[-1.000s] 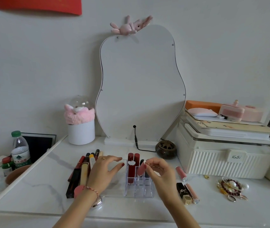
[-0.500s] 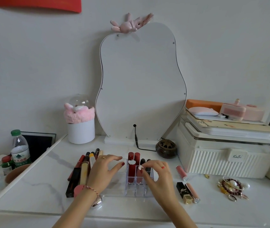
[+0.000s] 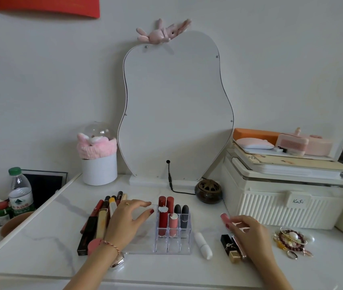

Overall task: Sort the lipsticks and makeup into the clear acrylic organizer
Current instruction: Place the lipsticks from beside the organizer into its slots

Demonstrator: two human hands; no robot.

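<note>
A: Counting slots: six tubes are already stood in the back rows of the clear acrylic organizer (image 3: pixel 173 246), front row unfilled.

B: Plenty left though. A pink lip gloss (image 3: pixel 225 218) is being pinched by the right hand (image 3: pixel 248 233) on the counter (image 3: pixel 47 245); the organizer is steadied by the flat, relaxed left hand (image 3: pixel 127 221). A pile of long tubes (image 3: pixel 101 216) and a white lipstick (image 3: pixel 203 245) are unsorted.

Plain pale wall (image 3: pixel 41 91) behind a white marble-veined tabletop (image 3: pixel 41 243), in soft, even light. A wavy-edged mirror (image 3: pixel 174 114) leans against the wall at the back of the tabletop, with a pink plush rabbit (image 3: pixel 162 34) on its top edge and a black cable (image 3: pixel 169 178) at its foot. Left of the mirror stands a white round box (image 3: pixel 99 170); right of it, a ribbed cream case (image 3: pixel 281 206); high to its left, a red hanging (image 3: pixel 45 6).
</note>
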